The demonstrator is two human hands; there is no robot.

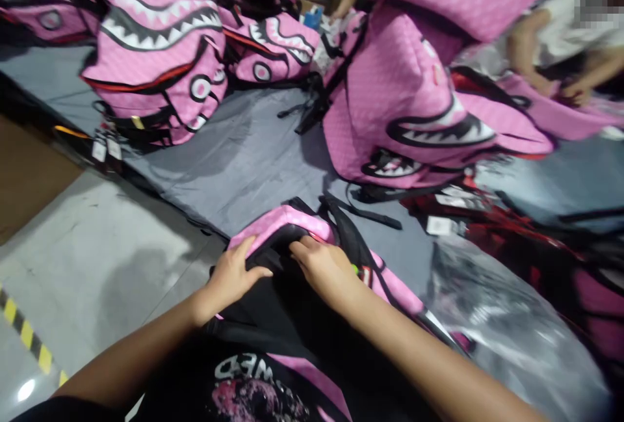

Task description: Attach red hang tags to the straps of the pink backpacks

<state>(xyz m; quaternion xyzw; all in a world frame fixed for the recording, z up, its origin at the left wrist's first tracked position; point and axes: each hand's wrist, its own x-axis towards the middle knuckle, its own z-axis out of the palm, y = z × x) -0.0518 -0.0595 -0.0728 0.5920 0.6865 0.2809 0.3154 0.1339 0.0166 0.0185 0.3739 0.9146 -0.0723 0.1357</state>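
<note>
In front of my body is a pink and black backpack, its dark inside facing up at me. My left hand grips the left part of its pink edge, thumb stretched across the dark inside. At the right part of the opening, my right hand has its fingers curled closed against the inner edge; the fingertips are hidden. Black straps of the backpack trail to the right, and a small green and red spot shows beside my right wrist.
Pink shark-mouth backpacks lie across the grey-covered table, with a large one ahead right. Clear plastic and tags lie at right. Another person's hands work on pink fabric. Striped floor tape runs at left.
</note>
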